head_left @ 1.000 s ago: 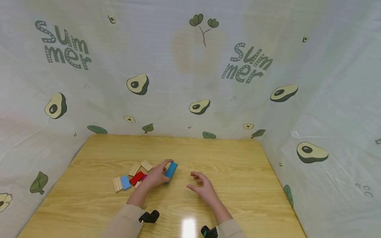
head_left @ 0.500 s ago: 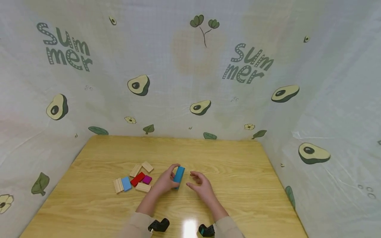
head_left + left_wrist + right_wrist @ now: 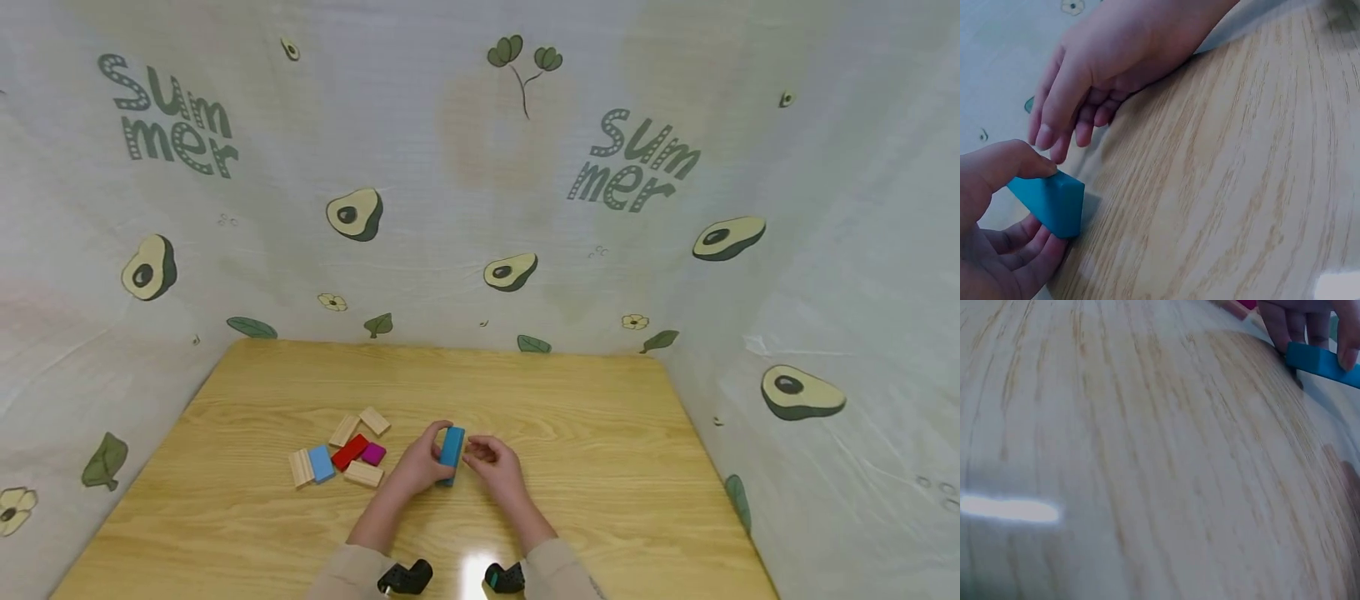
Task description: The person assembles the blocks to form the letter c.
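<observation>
In the head view my left hand (image 3: 420, 467) grips a blue rectangular block (image 3: 452, 450) near the middle of the wooden table (image 3: 570, 400). The left wrist view shows the left thumb on top of the block (image 3: 1063, 203) and the other fingers curled round beneath it. My right hand (image 3: 500, 471) is just right of the block, its fingers loosely bent. A small gap seems to lie between its fingertips and the block in the left wrist view, and I see nothing held in it. Only a dim edge of the right hand shows in the right wrist view.
Left of the hands lie a red block (image 3: 350, 452), a magenta block (image 3: 373, 453), a light blue block (image 3: 322, 464) and several plain wooden blocks (image 3: 363, 475). A white printed cloth (image 3: 420, 167) hangs behind the table and along both sides.
My left hand has carried the blue block rightward and a little nearer to me, away from the loose blocks. My right hand has shifted slightly left, toward it.
</observation>
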Demonstrator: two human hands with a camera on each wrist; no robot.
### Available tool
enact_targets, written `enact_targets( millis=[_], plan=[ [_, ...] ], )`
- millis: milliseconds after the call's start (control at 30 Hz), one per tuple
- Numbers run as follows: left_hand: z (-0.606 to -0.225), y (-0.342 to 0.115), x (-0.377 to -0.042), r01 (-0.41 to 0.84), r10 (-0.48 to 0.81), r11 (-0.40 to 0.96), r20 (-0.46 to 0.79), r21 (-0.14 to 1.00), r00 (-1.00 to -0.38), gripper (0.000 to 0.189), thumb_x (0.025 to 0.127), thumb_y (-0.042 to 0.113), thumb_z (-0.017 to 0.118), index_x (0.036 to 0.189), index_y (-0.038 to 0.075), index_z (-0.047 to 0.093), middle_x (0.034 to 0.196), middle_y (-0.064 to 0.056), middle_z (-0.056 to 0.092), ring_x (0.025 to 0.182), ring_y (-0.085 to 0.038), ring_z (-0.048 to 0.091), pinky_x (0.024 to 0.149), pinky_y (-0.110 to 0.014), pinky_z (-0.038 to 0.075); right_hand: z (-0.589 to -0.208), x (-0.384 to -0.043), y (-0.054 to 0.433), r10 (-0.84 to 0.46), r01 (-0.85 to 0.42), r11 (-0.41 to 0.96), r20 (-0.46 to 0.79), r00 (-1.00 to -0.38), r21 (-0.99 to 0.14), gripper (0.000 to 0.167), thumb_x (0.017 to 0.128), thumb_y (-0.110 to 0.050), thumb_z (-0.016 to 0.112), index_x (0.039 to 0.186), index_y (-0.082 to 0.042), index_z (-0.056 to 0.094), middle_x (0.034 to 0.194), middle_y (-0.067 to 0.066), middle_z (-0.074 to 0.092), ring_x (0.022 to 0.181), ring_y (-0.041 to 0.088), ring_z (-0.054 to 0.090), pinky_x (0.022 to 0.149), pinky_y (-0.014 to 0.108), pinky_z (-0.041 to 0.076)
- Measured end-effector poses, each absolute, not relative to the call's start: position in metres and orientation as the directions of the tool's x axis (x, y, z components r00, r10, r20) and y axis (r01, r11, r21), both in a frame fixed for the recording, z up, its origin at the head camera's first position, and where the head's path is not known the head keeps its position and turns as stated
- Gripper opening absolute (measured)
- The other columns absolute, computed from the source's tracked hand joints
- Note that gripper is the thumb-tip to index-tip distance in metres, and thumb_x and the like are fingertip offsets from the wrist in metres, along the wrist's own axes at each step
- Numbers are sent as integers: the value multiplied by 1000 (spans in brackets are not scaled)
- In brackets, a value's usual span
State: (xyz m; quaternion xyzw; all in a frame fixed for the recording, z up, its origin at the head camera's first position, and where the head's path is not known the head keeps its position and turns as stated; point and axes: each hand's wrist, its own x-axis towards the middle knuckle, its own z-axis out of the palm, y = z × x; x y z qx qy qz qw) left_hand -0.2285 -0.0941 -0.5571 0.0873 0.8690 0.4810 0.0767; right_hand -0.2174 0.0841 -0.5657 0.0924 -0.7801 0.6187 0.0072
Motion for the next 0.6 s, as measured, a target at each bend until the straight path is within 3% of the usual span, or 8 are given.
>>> enact_targets(
  millis=[133, 200, 600],
  plan=[
    [-560, -90, -229, 82, 229, 528, -49, 845, -972, 78, 69, 1, 79, 139, 7, 46, 80, -6, 56, 69, -18, 53, 59, -32, 46, -593, -225, 86, -125, -164, 241, 137, -983, -957, 25, 86, -13, 76, 110, -4, 72, 95, 5, 71, 85, 13, 61, 75, 25, 50],
    [-561, -89, -229, 74, 223, 534, -56, 842, -973, 78, 69, 2, 80, 139, 6, 46, 81, -5, 57, 70, -18, 53, 60, -32, 46, -594, -226, 86, -135, -170, 253, 139, -981, -952, 25, 87, -12, 75, 110, -3, 71, 96, 8, 71, 86, 18, 62, 76, 27, 51],
    [-564, -91, -229, 37, 210, 559, -98, 828, -973, 79, 71, 12, 87, 139, 5, 47, 82, -5, 55, 69, -18, 52, 60, -33, 44, -600, -229, 84, -168, -213, 333, 165, -972, -919, 24, 87, -15, 75, 108, -5, 74, 95, 2, 72, 82, 12, 61, 75, 27, 51]
  ],
)
